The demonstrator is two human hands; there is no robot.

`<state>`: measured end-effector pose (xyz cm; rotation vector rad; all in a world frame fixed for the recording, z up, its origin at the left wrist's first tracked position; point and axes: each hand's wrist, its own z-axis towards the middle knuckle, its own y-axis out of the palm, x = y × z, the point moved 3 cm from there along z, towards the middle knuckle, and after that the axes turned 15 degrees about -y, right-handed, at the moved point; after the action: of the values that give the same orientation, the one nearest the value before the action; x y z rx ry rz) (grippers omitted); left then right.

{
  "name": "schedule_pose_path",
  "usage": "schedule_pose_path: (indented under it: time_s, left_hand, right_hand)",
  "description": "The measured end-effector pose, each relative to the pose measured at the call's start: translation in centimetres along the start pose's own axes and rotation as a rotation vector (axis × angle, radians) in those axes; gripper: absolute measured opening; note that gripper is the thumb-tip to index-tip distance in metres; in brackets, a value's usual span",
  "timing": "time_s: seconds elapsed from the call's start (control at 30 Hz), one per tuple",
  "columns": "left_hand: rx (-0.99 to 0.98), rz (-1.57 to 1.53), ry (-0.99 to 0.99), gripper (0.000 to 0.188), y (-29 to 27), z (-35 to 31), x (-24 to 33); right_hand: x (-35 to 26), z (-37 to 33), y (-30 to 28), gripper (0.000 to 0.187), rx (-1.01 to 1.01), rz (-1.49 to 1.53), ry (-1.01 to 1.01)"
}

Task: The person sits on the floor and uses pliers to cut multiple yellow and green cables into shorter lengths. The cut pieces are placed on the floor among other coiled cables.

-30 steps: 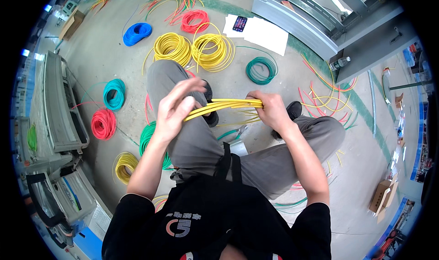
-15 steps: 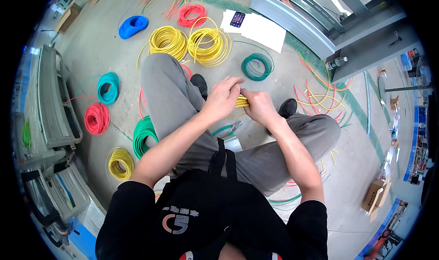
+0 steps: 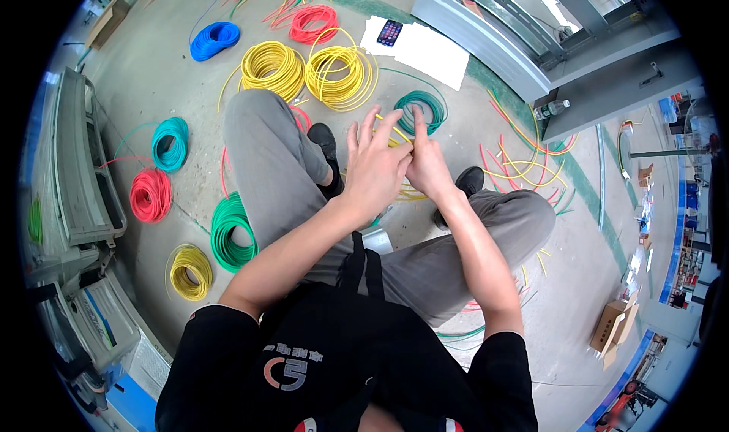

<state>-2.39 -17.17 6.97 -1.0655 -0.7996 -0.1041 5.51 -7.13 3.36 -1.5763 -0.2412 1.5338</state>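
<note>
Before my knees, a small bundle of yellow wires (image 3: 411,194) runs behind and between my hands. My right hand (image 3: 429,166) is closed around the wires, its index finger pointing up. Beside it, my left hand (image 3: 376,170) has its fingers stretched and spread; its thumb side is against the right hand, and part of a yellow wire shows past its fingers. The wires' grip point is mostly hidden by the hands. Just beyond the fingertips lies a dark green wire coil (image 3: 421,111). A silvery object (image 3: 377,240) sits below the hands, partly covered.
Yellow coils (image 3: 272,69), a blue coil (image 3: 215,41), a teal coil (image 3: 169,143), a red coil (image 3: 151,195) and a green coil (image 3: 233,234) lie leftward. A phone (image 3: 389,33) rests on white sheets (image 3: 433,56). Right are loose wires (image 3: 524,170), a bottle (image 3: 552,110) and a metal cabinet (image 3: 486,37).
My left hand's fingers have gone from curled to spread. My right index finger now points up, and the yellow wires show below the hands. The green-handled pliers are now mostly hidden.
</note>
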Motion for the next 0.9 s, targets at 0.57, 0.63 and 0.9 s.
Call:
schedule_pose_path:
  time_s: [0.57, 0.63, 0.9]
  left_hand:
    - [-0.249, -0.186, -0.138, 0.022, 1.9, 1.1, -3.2]
    - [-0.238, -0.202, -0.123, 0.021, 2.2, 1.2, -3.4]
    - [-0.174, -0.179, -0.059, 0.017, 1.6, 2.4, -2.7]
  right_hand:
    - [0.7, 0.0, 1.6, 0.087, 0.030, 0.008, -0.054]
    - [0.4, 0.1, 1.4, 0.086, 0.039, 0.019, -0.029]
    - [1.1, 0.6, 1.4, 0.083, 0.101, 0.036, -0.114]
